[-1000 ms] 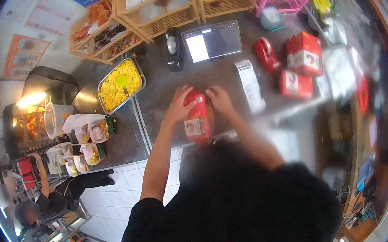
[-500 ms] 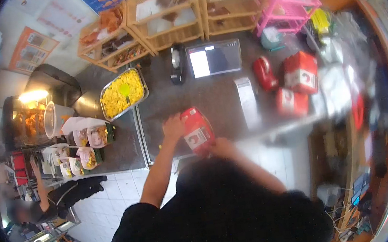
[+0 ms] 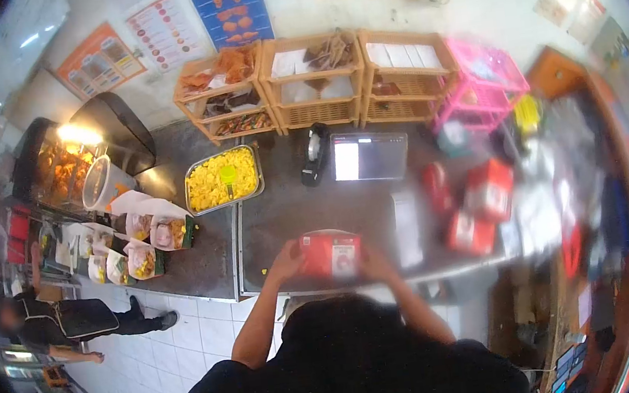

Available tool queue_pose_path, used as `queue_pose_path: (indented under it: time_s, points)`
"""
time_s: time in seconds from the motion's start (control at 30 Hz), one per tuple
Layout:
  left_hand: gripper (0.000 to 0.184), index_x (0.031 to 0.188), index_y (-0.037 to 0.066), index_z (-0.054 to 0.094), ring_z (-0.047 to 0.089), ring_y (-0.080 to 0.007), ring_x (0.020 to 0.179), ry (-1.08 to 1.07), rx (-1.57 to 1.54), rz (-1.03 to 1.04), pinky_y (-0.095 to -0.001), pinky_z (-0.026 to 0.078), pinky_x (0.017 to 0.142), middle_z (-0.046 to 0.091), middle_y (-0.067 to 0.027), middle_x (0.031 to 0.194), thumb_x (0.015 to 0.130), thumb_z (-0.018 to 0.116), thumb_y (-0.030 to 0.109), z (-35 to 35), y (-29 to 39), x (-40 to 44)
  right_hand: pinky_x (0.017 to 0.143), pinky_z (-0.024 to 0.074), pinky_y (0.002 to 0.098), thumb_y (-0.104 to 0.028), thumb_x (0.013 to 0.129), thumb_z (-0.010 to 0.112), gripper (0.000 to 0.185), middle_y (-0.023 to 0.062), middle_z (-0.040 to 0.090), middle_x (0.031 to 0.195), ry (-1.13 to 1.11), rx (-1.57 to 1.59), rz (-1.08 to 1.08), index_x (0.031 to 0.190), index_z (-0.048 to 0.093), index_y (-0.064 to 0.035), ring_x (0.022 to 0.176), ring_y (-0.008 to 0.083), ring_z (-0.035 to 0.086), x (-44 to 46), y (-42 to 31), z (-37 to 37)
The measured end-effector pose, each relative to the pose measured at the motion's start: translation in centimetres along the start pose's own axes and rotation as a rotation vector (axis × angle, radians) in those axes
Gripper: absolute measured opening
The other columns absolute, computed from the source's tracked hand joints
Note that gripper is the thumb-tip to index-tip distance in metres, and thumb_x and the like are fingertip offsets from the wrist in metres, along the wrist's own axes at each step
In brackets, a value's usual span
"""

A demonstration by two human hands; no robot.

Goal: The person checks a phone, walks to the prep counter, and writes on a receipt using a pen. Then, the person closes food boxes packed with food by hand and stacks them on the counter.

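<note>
A red cardboard takeaway box [image 3: 320,256] with a white printed panel sits at the front of the dark counter, its long side facing me. My left hand [image 3: 288,262] grips its left end, fingers closed against the cardboard. At the right end is my right hand [image 3: 377,264], holding that side; its fingers are somewhat blurred. To the right, two more red boxes [image 3: 490,188] stand close together, beside a blurred red object [image 3: 437,187]. A long white paper strip [image 3: 407,226] lies between them and the box I hold.
A metal tray of yellow food [image 3: 205,187] stands left, near open food boxes [image 3: 171,232] and a lit display case [image 3: 68,174]. Behind are a tablet [image 3: 387,155], wooden racks [image 3: 318,116] and a pink rack [image 3: 484,103]. Another person [image 3: 72,317] stands at far left.
The red box has turned from a slanted, upright position to lie lengthwise across in front of me, both hands still on it. My view has tilted up; the other person has shifted.
</note>
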State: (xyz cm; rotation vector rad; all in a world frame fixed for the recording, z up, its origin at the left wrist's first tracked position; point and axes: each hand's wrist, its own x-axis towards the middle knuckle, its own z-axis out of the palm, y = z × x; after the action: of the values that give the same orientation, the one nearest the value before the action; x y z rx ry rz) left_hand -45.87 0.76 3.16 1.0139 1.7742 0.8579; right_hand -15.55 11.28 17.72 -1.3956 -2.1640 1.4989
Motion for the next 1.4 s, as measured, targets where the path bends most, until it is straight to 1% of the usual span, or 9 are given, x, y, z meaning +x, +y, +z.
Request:
queue_pose_path:
  time_s: [0.17, 0.37, 0.6, 0.67, 0.73, 0.93, 1.07, 1.13, 1.4]
  points:
    - [0.058, 0.133, 0.004, 0.048, 0.053, -0.0293, 0.124, 0.115, -0.039, 0.142, -0.0376, 0.042, 0.103, 0.058, -0.0189, 0.127, 0.086, 0.071, 0.027, -1.7, 8.2, -4.6, 0.086, 0.0503, 0.0414, -0.023, 0.088, 0.069, 0.037, 0.0128, 0.062, 0.106, 0.205, 0.145, -0.071, 0.116, 0.058, -0.0007, 0.094, 0.026, 0.061, -1.0, 3.3, 1.5]
    - [0.043, 0.119, 0.004, 0.061, 0.064, -0.0306, 0.106, 0.307, 0.014, 0.097, -0.0385, 0.049, 0.091, 0.067, -0.0169, 0.112, 0.086, 0.07, 0.031, 0.5, 9.6, -5.0, 0.088, 0.0492, 0.044, -0.04, 0.093, 0.06, 0.05, 0.022, 0.063, 0.118, 0.312, -0.008, 0.12, 0.125, 0.058, -0.0014, 0.104, 0.0354, 0.063, -1.1, 1.7, 2.7]
    - [0.041, 0.087, 0.009, 0.075, 0.066, -0.0383, 0.094, 0.205, 0.306, -0.232, -0.0469, 0.052, 0.078, 0.069, -0.0201, 0.091, 0.087, 0.062, 0.048, 0.7, 11.0, -2.9, 0.072, 0.0526, 0.0472, -0.045, 0.094, 0.054, 0.045, 0.0142, 0.07, 0.069, 0.321, -0.27, 0.062, 0.092, 0.075, -0.0051, 0.068, 0.0335, 0.069, 3.8, 9.9, 5.2]
    - [0.04, 0.092, 0.009, 0.075, 0.066, -0.0385, 0.091, 0.187, 0.77, 0.16, -0.0494, 0.051, 0.079, 0.069, -0.0201, 0.091, 0.087, 0.061, 0.047, 1.6, 2.1, 1.1, 0.086, 0.0503, 0.0491, -0.038, 0.085, 0.066, 0.042, 0.0224, 0.067, 0.107, 0.065, -0.063, 0.222, 0.109, 0.068, -0.0041, 0.101, 0.0375, 0.065, 4.4, 8.7, 3.1]
    - [0.046, 0.111, 0.005, 0.07, 0.063, -0.0366, 0.106, 0.139, 0.6, -0.042, -0.0467, 0.049, 0.091, 0.067, -0.021, 0.109, 0.087, 0.062, 0.044, 0.6, 8.1, -0.7, 0.096, 0.0461, 0.0492, -0.04, 0.082, 0.069, 0.06, 0.022, 0.06, 0.123, 0.176, -0.262, 0.082, 0.129, 0.057, -0.0051, 0.116, 0.0358, 0.058, 2.7, 1.5, 1.0]
    - [0.093, 0.146, -0.005, 0.029, 0.034, -0.0373, 0.139, -0.17, 0.839, 0.426, -0.0433, 0.03, 0.116, 0.035, -0.021, 0.148, 0.079, 0.072, 0.044, 0.3, 13.5, -2.2, 0.11, 0.0356, 0.0463, -0.039, 0.073, 0.079, 0.094, 0.0217, 0.042, 0.139, 0.083, -0.835, -0.422, 0.144, 0.034, 0.0025, 0.129, 0.0364, 0.043, 3.2, -0.5, 2.4]
    - [0.113, 0.146, -0.008, 0.023, 0.035, -0.0389, 0.137, -0.221, 1.011, 0.499, -0.0461, 0.028, 0.116, 0.036, -0.0237, 0.144, 0.066, 0.081, 0.048, 0.4, 16.6, -3.7, 0.105, 0.0407, 0.0449, -0.044, 0.062, 0.085, 0.11, 0.0218, 0.043, 0.134, 0.05, -0.755, -0.387, 0.144, 0.031, 0.005, 0.126, 0.0365, 0.046, 3.3, -1.5, 2.2]
    - [0.127, 0.147, -0.007, 0.022, 0.037, -0.0386, 0.135, -0.178, 0.959, 0.415, -0.0469, 0.026, 0.117, 0.038, -0.0242, 0.14, 0.055, 0.086, 0.052, 0.9, 16.7, -3.5, 0.107, 0.0391, 0.0448, -0.026, 0.084, 0.063, 0.074, 0.0213, 0.042, 0.136, -0.081, -0.733, -0.217, 0.144, 0.032, 0.0057, 0.127, 0.0366, 0.045, 3.1, -2.1, 2.1]
    - [0.112, 0.141, -0.004, 0.034, 0.039, -0.0387, 0.132, -0.169, 0.941, 0.417, -0.0487, 0.03, 0.113, 0.04, -0.0231, 0.14, 0.057, 0.084, 0.051, 1.3, 15.3, -3.1, 0.093, 0.0481, 0.0447, -0.04, 0.081, 0.074, 0.071, 0.0207, 0.05, 0.12, 0.14, -0.53, -0.309, 0.13, 0.046, 0.0033, 0.114, 0.0363, 0.053, 5.0, 1.1, 3.9]
